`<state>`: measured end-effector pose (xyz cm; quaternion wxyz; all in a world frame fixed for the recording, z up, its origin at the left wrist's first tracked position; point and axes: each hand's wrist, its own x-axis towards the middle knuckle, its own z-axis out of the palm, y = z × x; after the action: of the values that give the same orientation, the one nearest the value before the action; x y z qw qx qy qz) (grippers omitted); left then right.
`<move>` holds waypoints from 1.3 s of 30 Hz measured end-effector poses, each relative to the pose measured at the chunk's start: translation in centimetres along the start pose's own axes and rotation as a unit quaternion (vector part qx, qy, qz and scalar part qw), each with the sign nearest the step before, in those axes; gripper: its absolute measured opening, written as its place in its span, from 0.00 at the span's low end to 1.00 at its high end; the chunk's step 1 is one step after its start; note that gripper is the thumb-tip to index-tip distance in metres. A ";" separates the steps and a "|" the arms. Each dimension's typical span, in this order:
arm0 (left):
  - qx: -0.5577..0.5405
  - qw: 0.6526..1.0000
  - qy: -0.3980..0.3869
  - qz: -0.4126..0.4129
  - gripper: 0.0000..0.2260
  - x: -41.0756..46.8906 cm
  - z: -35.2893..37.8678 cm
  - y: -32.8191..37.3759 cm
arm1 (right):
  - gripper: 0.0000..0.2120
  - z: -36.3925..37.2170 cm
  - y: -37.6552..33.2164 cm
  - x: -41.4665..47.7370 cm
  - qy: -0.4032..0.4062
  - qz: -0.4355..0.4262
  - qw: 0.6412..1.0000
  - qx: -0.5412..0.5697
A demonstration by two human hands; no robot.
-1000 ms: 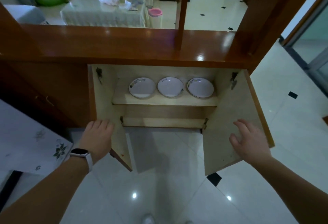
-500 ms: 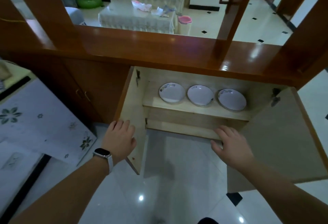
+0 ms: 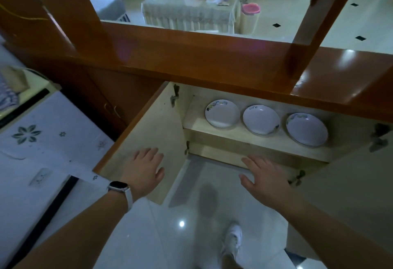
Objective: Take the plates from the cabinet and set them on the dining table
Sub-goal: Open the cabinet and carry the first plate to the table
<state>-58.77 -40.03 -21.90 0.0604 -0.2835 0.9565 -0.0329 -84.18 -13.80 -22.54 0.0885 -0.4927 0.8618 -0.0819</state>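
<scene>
Plates (image 3: 261, 122) on cabinet shelf (image 3: 244, 139)

Two bare forearms reach in from the lower edge of the view, with no sleeves showing on either. The left hand (image 3: 144, 168) and the right hand (image 3: 265, 178) carry no gloves, and no rings can be made out. A smartwatch with a dark rounded-rectangle face and pale strap (image 3: 119, 186) sits on the left wrist, just behind the hand. Below and to the right of that watch, a white lace-up sneaker (image 3: 232, 241) covers one foot, its details blurred.
</scene>
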 end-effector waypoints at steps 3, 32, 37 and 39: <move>-0.027 0.999 0.000 0.029 0.20 2.8 -0.1 1.8 | 0.26 -0.3 1.7 2.9 -0.017 -0.022 1.000 -0.003; -0.165 0.984 0.032 0.064 0.22 22.8 8.8 12.6 | 0.20 4.2 11.5 16.1 -0.019 -0.045 0.997 0.055; -0.215 0.976 -0.010 0.029 0.24 25.4 13.4 11.8 | 0.24 9.7 12.4 19.5 -0.068 -0.005 0.997 0.031; -0.225 0.974 -0.009 0.020 0.23 26.6 15.0 11.6 | 0.25 11.9 12.6 20.7 -0.073 0.006 0.997 0.031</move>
<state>-85.16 -45.29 -40.51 0.0043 -0.2705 0.9444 0.1867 -102.27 -25.99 -38.46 0.1668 -0.4892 0.8530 -0.0720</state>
